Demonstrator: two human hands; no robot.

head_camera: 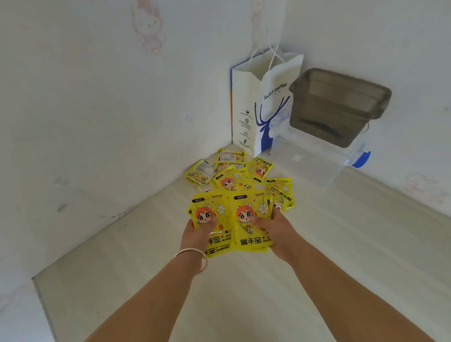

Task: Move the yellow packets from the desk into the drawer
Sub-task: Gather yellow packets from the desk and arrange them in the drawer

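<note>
Here we see both of our arms reaching forward over the pale wood-grain tabletop (255, 290) toward its far corner. Our left hand (197, 233), with a thin silver bangle (196, 256) on its wrist, grips a glossy yellow packet printed with a red-haired cartoon figure (214, 220), thumb curled over its front. Our right hand (272, 229) grips a second yellow packet of the same print (250, 223), thumb likewise on its face. The two held packets lie side by side, edges overlapping, with further packets stacked beneath them; whether they rest on the tabletop or are raised above it we cannot tell.

Beyond them, a loose heap of matching yellow packets (230, 173) lies on the tabletop in the corner, some face up, some showing their printed backs. Just behind the heap stands a white paper bag with a blue deer motif and cord handles (265, 108), upright against the wall. Beside the bag, to its right, a clear plastic storage box with a blue latch (318, 161) sits on the tabletop, and a smoky brown translucent container (340, 105) rests on top of it.
</note>
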